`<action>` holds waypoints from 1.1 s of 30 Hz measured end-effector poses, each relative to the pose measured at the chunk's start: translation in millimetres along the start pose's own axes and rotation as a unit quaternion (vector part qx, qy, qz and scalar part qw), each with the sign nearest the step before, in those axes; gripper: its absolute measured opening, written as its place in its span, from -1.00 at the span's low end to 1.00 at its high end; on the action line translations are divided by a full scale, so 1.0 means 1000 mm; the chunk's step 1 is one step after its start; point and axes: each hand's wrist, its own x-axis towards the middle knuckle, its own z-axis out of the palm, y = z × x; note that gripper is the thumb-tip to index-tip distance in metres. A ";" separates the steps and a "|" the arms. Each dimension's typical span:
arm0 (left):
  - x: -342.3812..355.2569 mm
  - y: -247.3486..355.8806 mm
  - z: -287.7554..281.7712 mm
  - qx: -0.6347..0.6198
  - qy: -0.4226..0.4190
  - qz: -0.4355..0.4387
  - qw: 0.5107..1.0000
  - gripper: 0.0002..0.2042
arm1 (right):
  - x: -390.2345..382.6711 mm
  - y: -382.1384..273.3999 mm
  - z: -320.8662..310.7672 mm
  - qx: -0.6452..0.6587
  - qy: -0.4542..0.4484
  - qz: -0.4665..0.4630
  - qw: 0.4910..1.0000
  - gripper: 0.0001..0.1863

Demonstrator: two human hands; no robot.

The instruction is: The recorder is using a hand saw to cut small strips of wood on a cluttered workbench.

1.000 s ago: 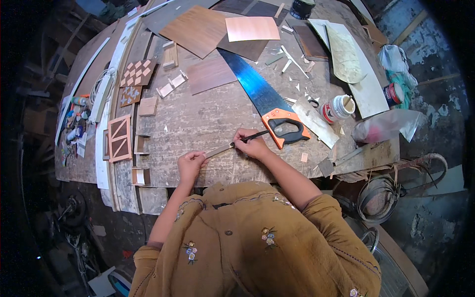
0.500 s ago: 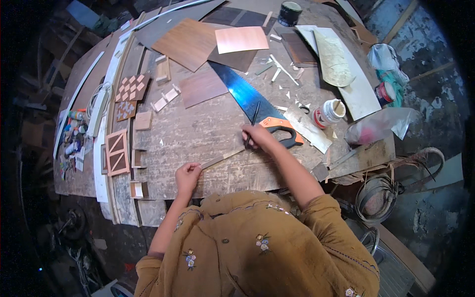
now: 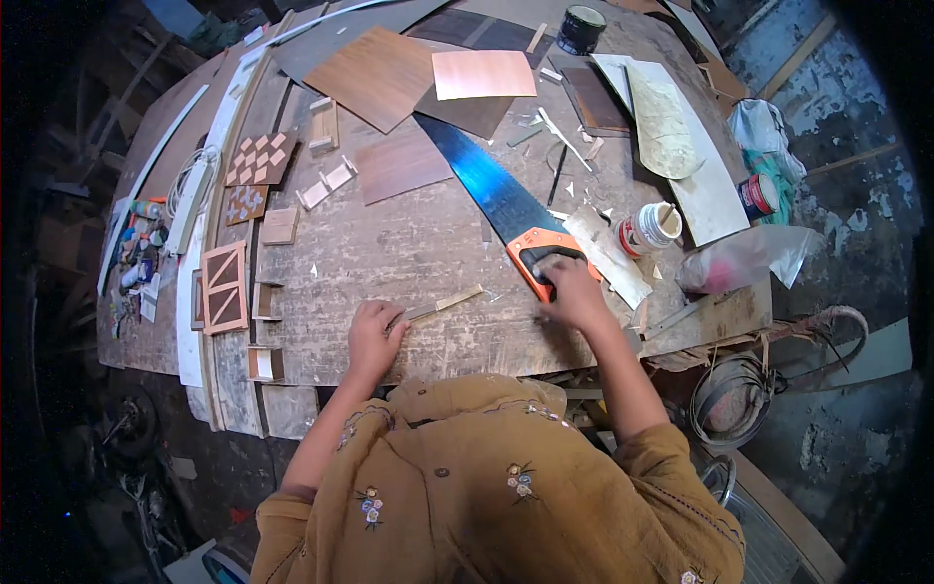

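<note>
My left hand (image 3: 372, 336) is closed on the near end of a thin wooden strip (image 3: 457, 298) lying diagonally on the worn workbench. My right hand (image 3: 574, 297) has its fingers curled on the orange-and-black handle (image 3: 525, 255) of a hand saw (image 3: 477, 175), whose blue blade points away to the upper left. A dark pencil (image 3: 557, 173) lies beside the blade among small offcuts. A white tub with a stick in it (image 3: 642, 232) stands right of the saw, near a pale narrow board (image 3: 615, 273).
Veneer sheets (image 3: 370, 78) lie at the back by a dark can (image 3: 582, 31). Small wooden pieces (image 3: 280, 226) and a framed piece (image 3: 226, 290) are on the left, with clutter beyond. Pale sheets (image 3: 715, 195) and a plastic bag (image 3: 739, 263) are at right. Coiled strips (image 3: 725, 394) hang below.
The pencil has left my right hand and lies beside the blade. That hand has moved right and down onto the saw handle. My left hand still holds the strip.
</note>
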 end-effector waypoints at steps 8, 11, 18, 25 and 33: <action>0.016 0.003 -0.004 0.040 0.049 0.051 0.997 -0.55 | -0.012 0.000 0.022 -0.038 0.077 -0.063 0.994 -0.67; 0.012 0.016 0.009 0.039 -0.040 0.093 0.994 -0.55 | -0.006 0.000 0.010 0.023 0.043 -0.080 0.996 -0.62; 0.014 0.026 0.029 0.001 -0.021 0.082 0.996 -0.80 | -0.042 -0.008 0.010 0.419 0.234 0.042 0.876 -0.74; 0.008 0.028 0.035 -0.058 -0.063 0.127 0.988 -0.80 | -0.160 -0.078 0.012 0.615 0.214 0.199 0.732 -0.80; -0.020 0.040 0.060 -0.111 -0.097 0.202 0.968 -0.82 | -0.257 -0.172 0.043 0.481 0.278 0.271 0.786 -0.75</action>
